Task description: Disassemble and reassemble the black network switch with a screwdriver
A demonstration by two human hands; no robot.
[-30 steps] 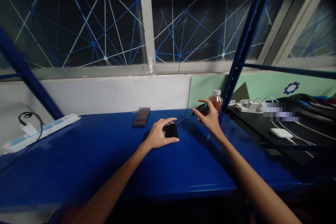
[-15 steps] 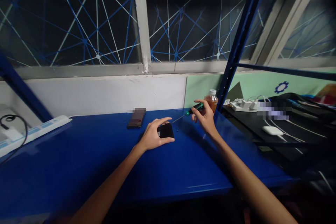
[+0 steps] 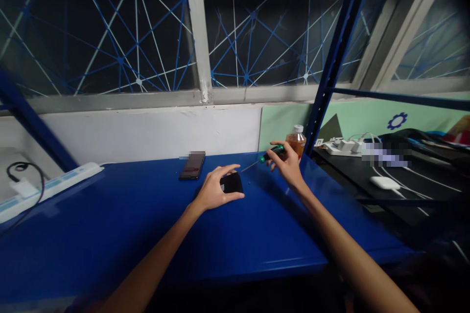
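Observation:
My left hand is closed around a small black box-like object on the blue table, thumb on the near side and fingers on the far side. What kind of object it is, I cannot make out. In my right hand is a screwdriver with a green and black handle, held tilted. Its thin shaft points down to the left, and the tip is at the right end of the black object; whether they touch is unclear. A tiny dark piece, perhaps a screw, lies just right of the object.
A phone lies behind my left hand. Beyond my right hand stands a bottle of amber drink. A white power strip runs along the left of the blue table. On the right, a black surface holds cables and a white charger.
Both hands keep almost the same place, with the screwdriver still at the black object. The view has shifted very slightly.

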